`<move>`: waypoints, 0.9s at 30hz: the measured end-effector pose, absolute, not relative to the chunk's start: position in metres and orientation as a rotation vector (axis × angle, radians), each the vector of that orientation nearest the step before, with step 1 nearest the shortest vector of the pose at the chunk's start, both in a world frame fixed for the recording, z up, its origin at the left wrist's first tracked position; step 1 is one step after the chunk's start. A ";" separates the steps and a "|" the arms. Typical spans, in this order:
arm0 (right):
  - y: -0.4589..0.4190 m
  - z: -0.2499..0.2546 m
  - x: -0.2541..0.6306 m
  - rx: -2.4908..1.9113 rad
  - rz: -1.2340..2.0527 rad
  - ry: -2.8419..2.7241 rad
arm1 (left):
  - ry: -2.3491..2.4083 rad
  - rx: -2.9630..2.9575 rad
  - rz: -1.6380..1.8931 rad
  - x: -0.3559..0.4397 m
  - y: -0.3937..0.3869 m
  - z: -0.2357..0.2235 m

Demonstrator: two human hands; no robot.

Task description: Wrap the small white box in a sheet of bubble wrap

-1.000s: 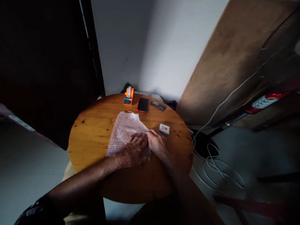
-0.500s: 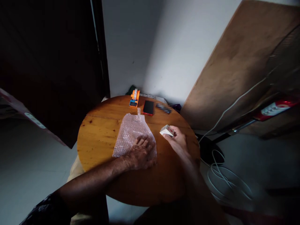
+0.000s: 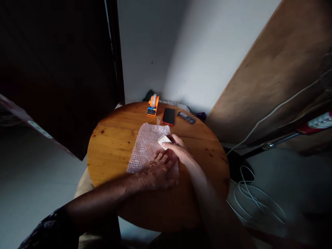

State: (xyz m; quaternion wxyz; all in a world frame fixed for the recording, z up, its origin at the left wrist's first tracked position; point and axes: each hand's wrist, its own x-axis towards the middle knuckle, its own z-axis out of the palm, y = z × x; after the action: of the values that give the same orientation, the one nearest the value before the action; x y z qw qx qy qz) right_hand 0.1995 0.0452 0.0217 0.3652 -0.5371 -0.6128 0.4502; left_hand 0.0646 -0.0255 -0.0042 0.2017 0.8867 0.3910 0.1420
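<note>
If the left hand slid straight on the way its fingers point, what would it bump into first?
Most likely the small white box in the right hand, beyond the fingertips of the left hand. The box may be held above the bubble wrap, so the fingers could pass beneath; height is unclear.

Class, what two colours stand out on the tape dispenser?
The tape dispenser is orange and blue; the head view shows it.

Pinkish bubble wrap (image 3: 145,146) (finely dotted)
</note>
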 end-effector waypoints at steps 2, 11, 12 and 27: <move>0.049 0.015 0.208 -1.351 1.151 -1.558 | 1.052 2.433 0.465 0.060 -0.023 0.004; 0.048 0.019 0.206 -1.336 1.215 -1.655 | 1.519 1.791 0.847 0.008 0.026 0.023; 0.046 0.020 0.203 -1.302 1.200 -1.727 | 1.501 1.707 0.849 0.005 0.031 0.020; 0.030 0.028 0.199 -1.307 0.811 -2.255 | 1.430 1.589 0.883 0.000 0.037 0.015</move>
State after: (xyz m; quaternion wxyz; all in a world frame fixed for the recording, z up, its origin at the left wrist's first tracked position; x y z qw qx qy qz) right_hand 0.1989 0.0301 0.0277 0.2048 -0.4687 -0.8086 0.2907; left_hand 0.0001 0.0369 0.0152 0.4026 0.6291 0.5658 0.3494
